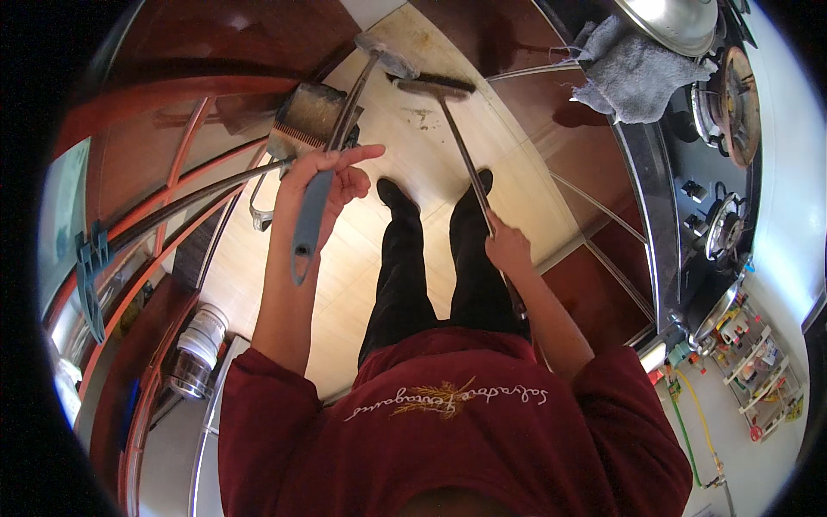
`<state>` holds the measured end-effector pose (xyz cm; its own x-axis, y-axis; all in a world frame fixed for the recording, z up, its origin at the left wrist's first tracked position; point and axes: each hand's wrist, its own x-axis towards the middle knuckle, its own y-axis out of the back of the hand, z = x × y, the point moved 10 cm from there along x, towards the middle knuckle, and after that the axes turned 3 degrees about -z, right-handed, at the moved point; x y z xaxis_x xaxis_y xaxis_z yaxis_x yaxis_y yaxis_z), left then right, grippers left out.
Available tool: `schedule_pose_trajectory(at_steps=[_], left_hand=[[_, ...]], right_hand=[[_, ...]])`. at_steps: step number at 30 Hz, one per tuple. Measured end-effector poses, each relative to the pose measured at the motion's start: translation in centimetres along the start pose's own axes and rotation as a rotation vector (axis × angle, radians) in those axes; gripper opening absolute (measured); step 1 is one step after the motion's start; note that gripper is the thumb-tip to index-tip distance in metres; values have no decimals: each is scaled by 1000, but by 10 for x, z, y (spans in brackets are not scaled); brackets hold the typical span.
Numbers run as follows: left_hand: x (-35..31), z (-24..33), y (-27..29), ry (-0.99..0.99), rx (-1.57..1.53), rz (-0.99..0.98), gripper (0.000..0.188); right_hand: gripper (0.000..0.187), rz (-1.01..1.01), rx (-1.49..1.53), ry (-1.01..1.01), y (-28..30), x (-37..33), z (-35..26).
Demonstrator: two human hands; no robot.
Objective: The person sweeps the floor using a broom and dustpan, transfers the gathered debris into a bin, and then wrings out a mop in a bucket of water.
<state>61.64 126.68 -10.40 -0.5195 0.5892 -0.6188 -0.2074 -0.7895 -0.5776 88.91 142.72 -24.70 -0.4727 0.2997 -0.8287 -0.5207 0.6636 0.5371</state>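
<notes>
My left hand [332,177] is closed around the blue-grey grip of a long-handled tool [312,211], its index finger stretched out to the right. A greyish head at the far end of that tool is near the floor, too blurred to name its kind. Lower on the right, my right hand [508,247] grips the dark pole of a floor broom [461,138]. The wide, dark head of this broom rests on the floor ahead of my feet, beside some dark specks of dirt [420,116]. Behind my left hand stands a toothed dustpan [310,114].
A dark pole with a blue clip [90,271] slants along the red-framed cabinets at left. On the right, the black counter [633,164] carries a grey cloth [633,73], a metal lid [676,21] and gas burners [725,226]. Stacked containers [200,345] stand lower left.
</notes>
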Motion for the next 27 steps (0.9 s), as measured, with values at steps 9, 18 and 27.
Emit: schedule_pose_trajectory(at_steps=[9,18,27], left_hand=[[-42,18,-4,-34,165,-5,40],[-28,76,-26,-244,189,-157,32],[-103,138,-76,-374,264,-439,30]], right_hand=[[59,-105,-49,21,-13,5,25],[57,-19,-164,219,30,69,-49],[64,-184,-456,156,-9,44,17]])
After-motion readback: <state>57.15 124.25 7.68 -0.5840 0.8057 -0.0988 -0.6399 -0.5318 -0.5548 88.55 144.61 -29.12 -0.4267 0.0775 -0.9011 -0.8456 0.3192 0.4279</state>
